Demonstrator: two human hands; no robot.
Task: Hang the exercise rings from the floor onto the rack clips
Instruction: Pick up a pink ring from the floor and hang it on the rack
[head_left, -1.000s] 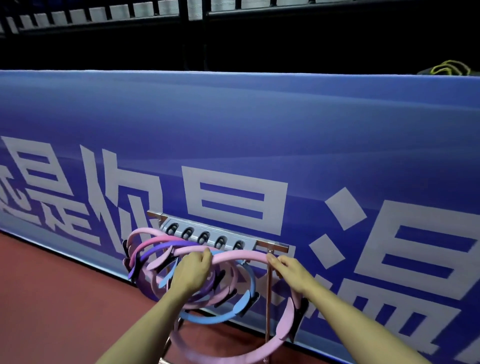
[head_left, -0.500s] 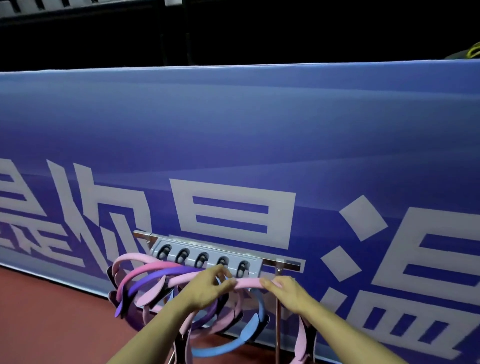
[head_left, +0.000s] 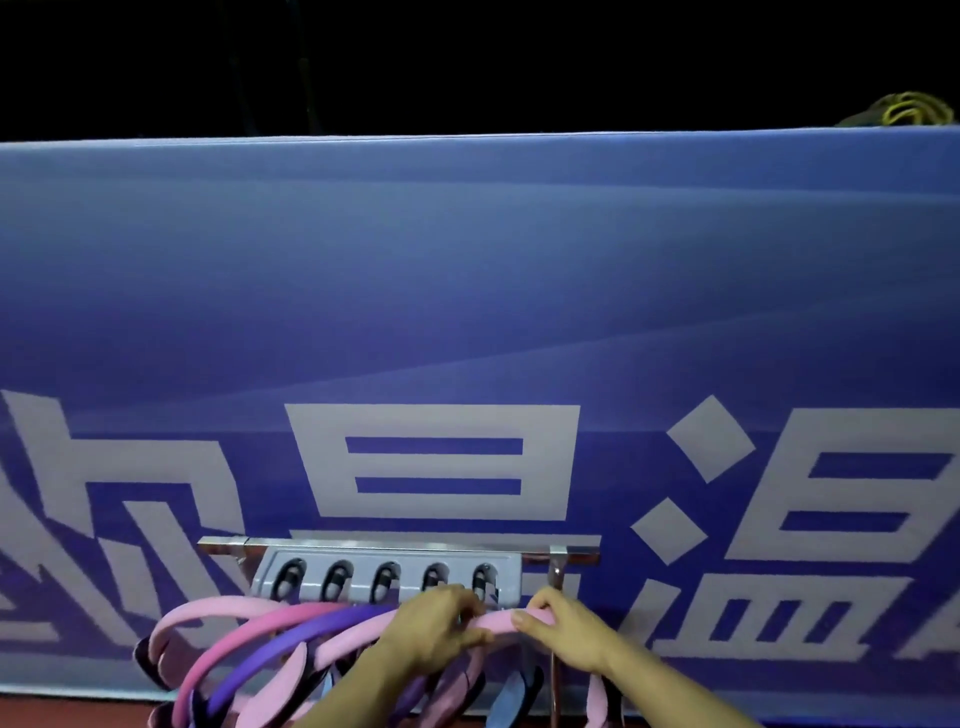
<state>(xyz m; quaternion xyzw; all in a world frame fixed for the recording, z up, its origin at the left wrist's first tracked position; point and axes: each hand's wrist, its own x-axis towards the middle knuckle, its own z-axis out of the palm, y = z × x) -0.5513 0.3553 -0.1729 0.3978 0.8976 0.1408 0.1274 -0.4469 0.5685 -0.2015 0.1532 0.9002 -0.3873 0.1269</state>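
Observation:
A grey rack (head_left: 387, 574) with a row of black clips hangs on a metal rail low in the view. Several rings hang from it: light pink (head_left: 208, 610), deep pink (head_left: 244, 642), purple (head_left: 291, 647) and a blue one (head_left: 506, 699) lower down. Both hands hold the top of another pink ring (head_left: 496, 621) just under the rightmost clip (head_left: 483, 579). My left hand (head_left: 431, 626) grips it on the left; my right hand (head_left: 558, 631) grips it on the right.
A tall blue banner (head_left: 467, 312) with large white characters stands right behind the rack. A metal post (head_left: 556, 670) drops from the rail's right end. Red floor (head_left: 62, 712) shows at the lower left. A yellow cord (head_left: 906, 109) lies beyond the banner's top right.
Both hands lifted the pink ring up to the rightmost clip and closed in toward each other. The view tilted upward, so the rack sits lower in frame.

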